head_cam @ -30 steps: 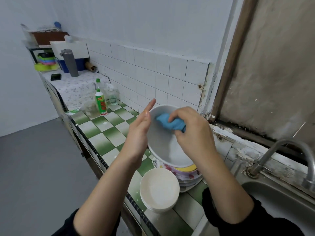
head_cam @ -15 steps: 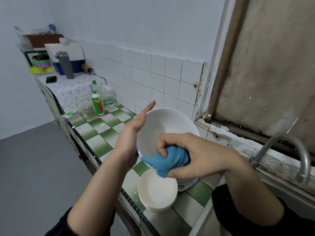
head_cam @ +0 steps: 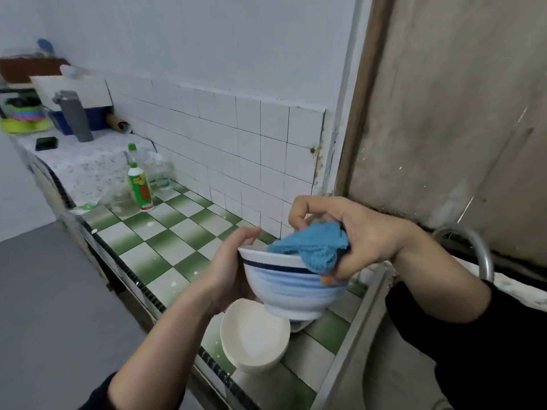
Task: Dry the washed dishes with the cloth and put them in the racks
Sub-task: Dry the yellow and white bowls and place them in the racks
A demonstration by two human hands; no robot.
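The left hand [head_cam: 228,269] cups the wall of the blue-striped ceramic bowl [head_cam: 291,287], likely slick and breakable, while the right hand [head_cam: 365,232] pinches the soft cloth [head_cam: 313,247] over its rim.

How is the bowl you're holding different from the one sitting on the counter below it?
The striped bowl has blue bands; the cream bowl is plain. The left hand holds the striped bowl up, while the cream bowl sits on the tiled counter. The right hand presses a blue cloth into the striped bowl; the cream bowl is empty. Both are round, mouths up.
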